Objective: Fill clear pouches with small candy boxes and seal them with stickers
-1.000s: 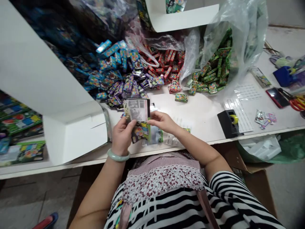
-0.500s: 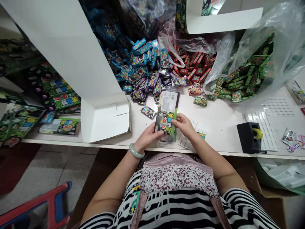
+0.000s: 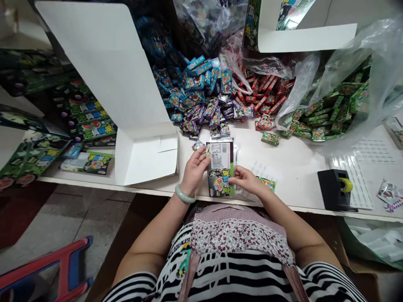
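A flat printed candy packet point(image 3: 221, 170), dark with green edging and a barcode label, lies between my hands near the table's front edge. My left hand point(image 3: 195, 171), with a pale green bangle at the wrist, grips its left side between thumb and fingers. On the opposite edge, my right hand point(image 3: 247, 179) pinches the packet. Clear plastic shows around and under it. Just beyond are small purple candy packs point(image 3: 217, 115); one pack lies partly hidden by my left fingers. A small green pack point(image 3: 267, 183) lies by my right wrist.
An open white carton point(image 3: 146, 157) stands on the left. Blue packs point(image 3: 195, 82), red packs point(image 3: 266, 92) and bagged green packs point(image 3: 327, 113) are heaped at the back. A black tape dispenser point(image 3: 335, 191) stands right, beside label sheets point(image 3: 359, 184). A red and blue stool point(image 3: 64, 262) is below left.
My left hand has moved up along the packet's left side, and the packet now sits straighter and nearer the front edge. The whole view has shifted slightly.
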A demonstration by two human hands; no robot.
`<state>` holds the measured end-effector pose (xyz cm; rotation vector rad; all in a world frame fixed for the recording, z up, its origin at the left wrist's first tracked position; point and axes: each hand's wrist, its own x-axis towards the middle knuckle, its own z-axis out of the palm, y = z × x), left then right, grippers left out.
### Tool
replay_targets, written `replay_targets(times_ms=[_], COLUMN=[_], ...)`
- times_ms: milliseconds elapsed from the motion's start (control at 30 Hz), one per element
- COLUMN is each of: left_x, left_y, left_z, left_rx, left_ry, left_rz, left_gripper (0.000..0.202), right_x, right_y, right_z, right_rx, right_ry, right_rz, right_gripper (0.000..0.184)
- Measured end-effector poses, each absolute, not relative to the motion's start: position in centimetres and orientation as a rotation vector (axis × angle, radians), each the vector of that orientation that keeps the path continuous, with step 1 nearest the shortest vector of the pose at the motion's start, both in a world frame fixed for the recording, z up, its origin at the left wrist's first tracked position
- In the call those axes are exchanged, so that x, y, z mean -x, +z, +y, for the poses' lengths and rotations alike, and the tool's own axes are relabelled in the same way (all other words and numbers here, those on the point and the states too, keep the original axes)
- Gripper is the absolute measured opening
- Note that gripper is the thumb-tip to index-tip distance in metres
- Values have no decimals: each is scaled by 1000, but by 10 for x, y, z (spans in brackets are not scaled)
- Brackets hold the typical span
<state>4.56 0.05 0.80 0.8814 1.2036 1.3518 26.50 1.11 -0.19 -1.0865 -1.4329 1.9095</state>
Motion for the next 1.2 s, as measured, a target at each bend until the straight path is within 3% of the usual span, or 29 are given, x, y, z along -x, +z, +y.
replay_targets(times_ms=[167,367,567,733,833,900,967,1033,1100,1200], left_x=[-62,-50,-47,-49,-44,-41,-39,-39,-40,-44], left_y=[13,28,30,45,56,63,69,72,73,72], left_z=[-19,-26,-24,-14,-10,-9,-10,-12,-14,-14], left_rx=[-1087,-1214,-1220,-1074,-1016,-1024,-1078,-1186,-1290,-1342], left_ry=[1264,1140,1241,1293,1256,1246,1228,1233,1266,1294], left_rz=[1181,1099,1272,1220,1158,1141,1145,1183,1197,1167], left_gripper=[70,65,27,28,23,32,39,25,14,13], right_x=[-278,-271,-276,-276,-270,-264,-261,-261,-262,-263], right_y=[26,35,51,74,81,81,81,82,85,91], right_z=[20,15,21,35,39,40,40,39,37,36], right_rx=[1127,1145,1069,1019,1011,1005,996,992,974,942], right_ry=[1516,1492,1590,1478,1356,1377,1459,1443,1342,1280], right_rz=[-1444,-1428,-1662,-1933,-1918,-1793,-1688,-1706,-1818,-1929], right_gripper=[71,61,31,15,13,11,20,23,10,17])
